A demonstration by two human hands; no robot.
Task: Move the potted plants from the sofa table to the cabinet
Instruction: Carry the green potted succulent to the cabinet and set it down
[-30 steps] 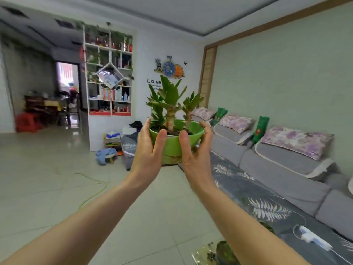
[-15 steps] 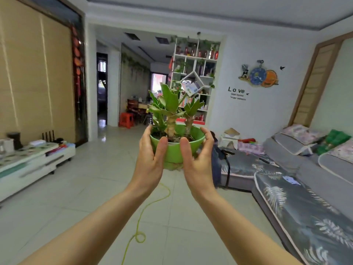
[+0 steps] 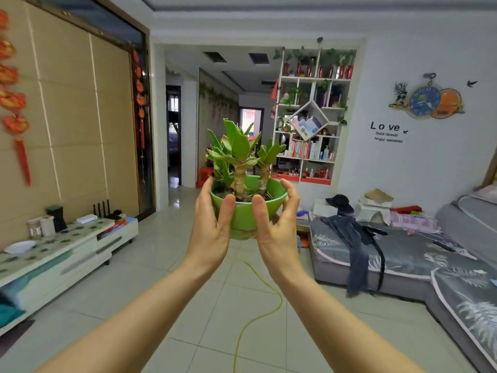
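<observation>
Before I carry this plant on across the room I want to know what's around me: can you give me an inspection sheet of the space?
Surface: low white cabinet at left, top partly occupied.
Job's things: green potted plant upright, held in the air, over the tiled floor.
Clutter: white bowl, jars and a router on the cabinet; clothes on the sofa.
Grippers: left hand and right hand hold the pot from both sides.
Cables: yellow cord across the floor ahead.
Surroundings: shelf unit, wall clock.
</observation>
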